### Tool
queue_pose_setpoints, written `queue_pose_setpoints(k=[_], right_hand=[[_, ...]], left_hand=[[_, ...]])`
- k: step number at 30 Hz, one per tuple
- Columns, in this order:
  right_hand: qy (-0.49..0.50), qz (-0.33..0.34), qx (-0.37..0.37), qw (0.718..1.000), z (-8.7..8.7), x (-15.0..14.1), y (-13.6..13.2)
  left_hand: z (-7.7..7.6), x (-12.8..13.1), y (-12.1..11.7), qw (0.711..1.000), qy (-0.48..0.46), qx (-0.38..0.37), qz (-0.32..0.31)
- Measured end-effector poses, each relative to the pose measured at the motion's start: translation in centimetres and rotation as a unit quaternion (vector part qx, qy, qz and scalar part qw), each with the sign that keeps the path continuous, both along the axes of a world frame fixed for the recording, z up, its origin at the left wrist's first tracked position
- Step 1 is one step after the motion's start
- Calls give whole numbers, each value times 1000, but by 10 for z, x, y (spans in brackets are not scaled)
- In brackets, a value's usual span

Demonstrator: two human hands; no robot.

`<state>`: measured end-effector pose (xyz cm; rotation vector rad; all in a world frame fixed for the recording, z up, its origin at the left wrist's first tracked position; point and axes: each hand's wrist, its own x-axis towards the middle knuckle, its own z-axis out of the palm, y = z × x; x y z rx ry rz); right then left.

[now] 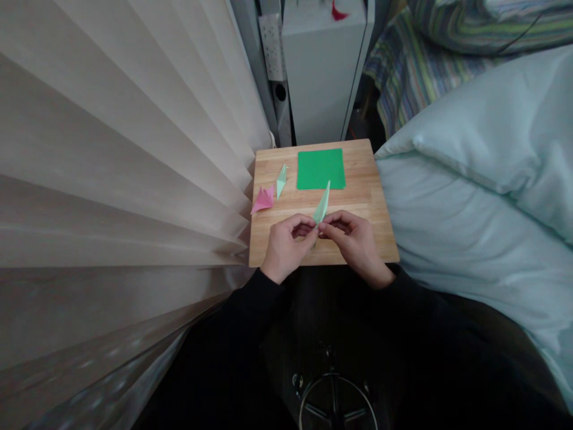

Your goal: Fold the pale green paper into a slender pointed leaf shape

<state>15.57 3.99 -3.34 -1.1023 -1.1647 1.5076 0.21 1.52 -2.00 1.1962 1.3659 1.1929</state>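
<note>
Between my two hands stands a pale green folded paper (322,206), its narrow point slanting up and away from me. My left hand (290,242) pinches its lower end from the left, thumb against fingers. From the right, my right hand (352,240) pinches the same end, the thumbs nearly meeting. My fingers cover the lower part of the fold. Beyond my hands lies a stack of green paper squares (320,169). A second pale green folded paper (281,181) and a pink folded paper (263,199) rest to the left.
Everything sits on a small wooden table (376,224). A pleated curtain (179,149) hangs close along its left edge, and pale blue bedding (447,197) borders the right. Behind it stands a white cabinet (320,77) with a red scrap (339,12) on top.
</note>
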Motion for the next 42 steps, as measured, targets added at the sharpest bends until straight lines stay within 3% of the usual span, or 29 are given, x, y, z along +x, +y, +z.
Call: queue_pose_setpoints(k=[13, 27, 34, 42], right_hand=[[-26, -60, 28, 997, 2, -4, -6], [0, -74, 44, 996, -3, -6, -6], [-24, -87, 34, 995, -7, -7, -5], [-28, -92, 28, 995, -12, -10, -5]], left_hand=[[2, 6, 0, 997, -72, -23, 12], [-6, 4, 2, 998, -51, -19, 7], [-10, 7, -2, 997, 65, 33, 9], [-11, 15, -9, 961, 242, 117, 65]])
